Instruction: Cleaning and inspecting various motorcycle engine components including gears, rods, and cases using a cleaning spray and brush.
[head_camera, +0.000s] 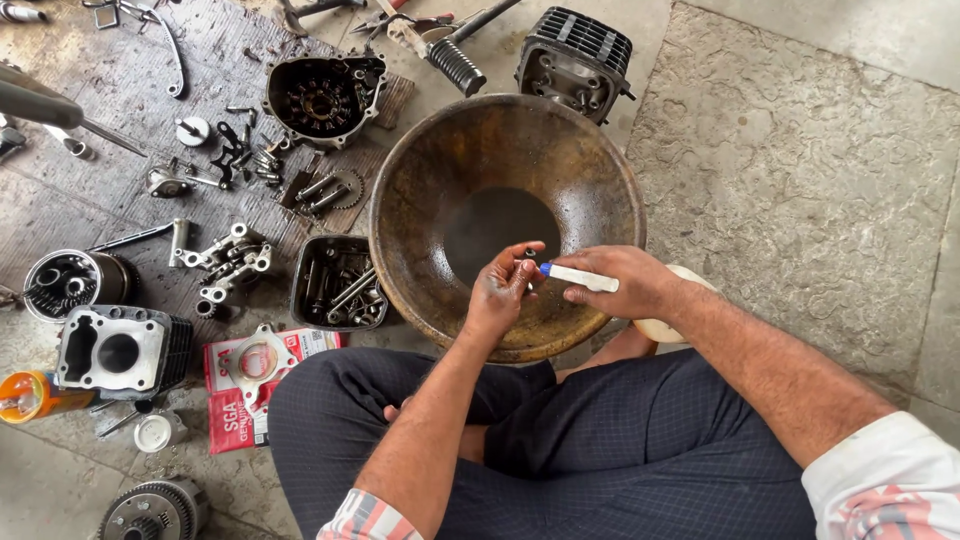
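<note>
**Hands over the rusty bowl, small part and white tube in grip**

I see both hands working above the bowl (420, 180), a wide, rusty metal basin with a dark pool at its bottom. The left hand (500, 290) sits at about 6 o'clock on the basin; its fingers are pinched around a small dark part (528, 266), too small for me to identify. The right hand (625, 282) comes in from 4 o'clock, fingers closed around a white tube (582, 278) with a blue tip. That tip points at the part, just beside it; I cannot tell whether they touch.

Around the basin, on the oily floor:
- At 9 o'clock, touching the rim, a black tray (338, 282) full of bolts.
- At 11 o'clock, a round engine cover (322, 97).
- At 1 o'clock, a finned cylinder head (577, 55).
- Well off at 8 o'clock, a cylinder block (120, 350), and beside it a red packet (245, 400) with a gasket on top.
</note>
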